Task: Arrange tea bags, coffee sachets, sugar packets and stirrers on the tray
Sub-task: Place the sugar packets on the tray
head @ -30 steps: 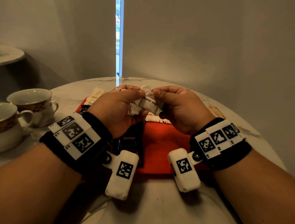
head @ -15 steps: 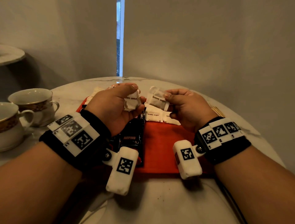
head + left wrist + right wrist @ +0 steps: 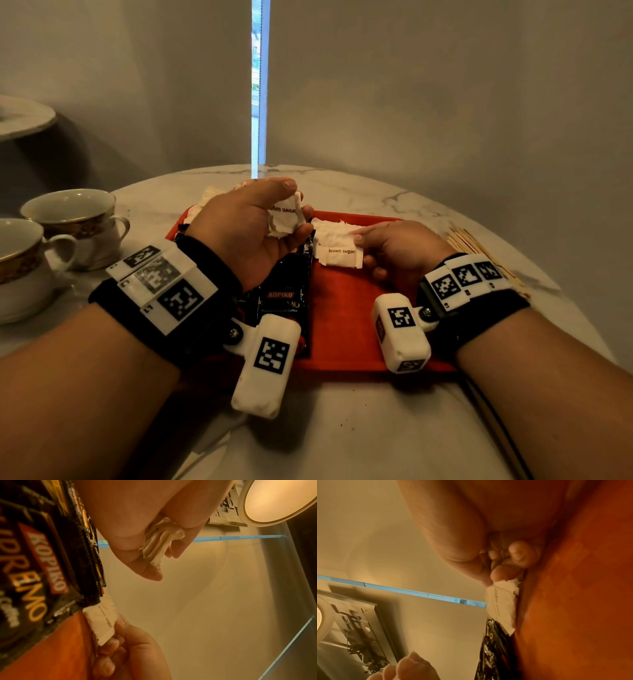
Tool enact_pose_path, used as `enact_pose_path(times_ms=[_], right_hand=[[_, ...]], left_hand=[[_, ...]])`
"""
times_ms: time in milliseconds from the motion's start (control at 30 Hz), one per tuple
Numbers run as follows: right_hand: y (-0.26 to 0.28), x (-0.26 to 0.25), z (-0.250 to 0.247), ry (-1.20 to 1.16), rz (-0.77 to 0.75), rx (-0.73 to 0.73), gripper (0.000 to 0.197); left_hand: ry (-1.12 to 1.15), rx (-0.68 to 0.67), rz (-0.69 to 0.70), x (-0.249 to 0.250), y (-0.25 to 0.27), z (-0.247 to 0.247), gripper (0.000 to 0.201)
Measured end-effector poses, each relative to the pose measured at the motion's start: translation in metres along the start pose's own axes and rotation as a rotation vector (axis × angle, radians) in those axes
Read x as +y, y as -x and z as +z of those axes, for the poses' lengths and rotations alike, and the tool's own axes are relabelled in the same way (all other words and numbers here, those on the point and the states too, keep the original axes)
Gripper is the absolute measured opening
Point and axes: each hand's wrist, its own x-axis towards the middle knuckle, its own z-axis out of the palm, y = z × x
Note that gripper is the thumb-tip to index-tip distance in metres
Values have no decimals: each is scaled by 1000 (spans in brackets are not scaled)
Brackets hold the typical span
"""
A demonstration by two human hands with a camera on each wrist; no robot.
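Note:
A red tray (image 3: 346, 315) lies on the marble table. My left hand (image 3: 253, 226) hovers above its far left part and grips a crumpled bundle of white brown sugar packets (image 3: 286, 216) (image 3: 157, 545). My right hand (image 3: 394, 246) is low on the tray and pinches the right end of one flat brown sugar packet (image 3: 339, 255) (image 3: 104, 619) (image 3: 501, 601), which lies on other white packets (image 3: 334, 228). Black Kopiko coffee sachets (image 3: 281, 294) (image 3: 39, 561) lie along the tray's left side, partly under my left wrist.
Two gold-rimmed white cups (image 3: 73, 222) (image 3: 20, 263) stand on the table at the left. Wooden stirrers (image 3: 479, 250) lie on the table right of the tray. A whitish item (image 3: 210, 197), maybe tea bags, shows behind my left hand. A second table edge (image 3: 24, 116) is far left.
The hands were together on the packet bundle, then parted. My right hand drew one packet away and lowered it onto the tray; my left hand keeps the rest raised.

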Motion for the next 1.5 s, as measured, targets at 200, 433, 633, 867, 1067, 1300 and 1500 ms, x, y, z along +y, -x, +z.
enact_pose_path(times_ms=[200, 433, 633, 867, 1067, 1300, 1500], right_hand=[[0, 0, 3, 38, -22, -12, 16], [2, -1, 6, 11, -63, 22, 18], [4, -1, 9, -37, -89, 38, 16], [8, -5, 10, -26, -83, 29, 16], [11, -7, 11, -11, -87, 44, 17], [11, -9, 9, -32, -137, 88, 17], [16, -18, 9, -213, -254, 83, 17]], left_hand=[[2, 10, 14, -1, 1, 2, 9], [17, -6, -6, -1, 2, 2, 9], [20, -20, -5, -1, 4, 3, 6], [40, -37, -14, 2, 9, 4, 14], [57, -57, -36, 4, 11, 2, 26], [4, -84, -37, 0, 12, 6, 33], [-17, -117, -59, -3, 8, 2, 35]])
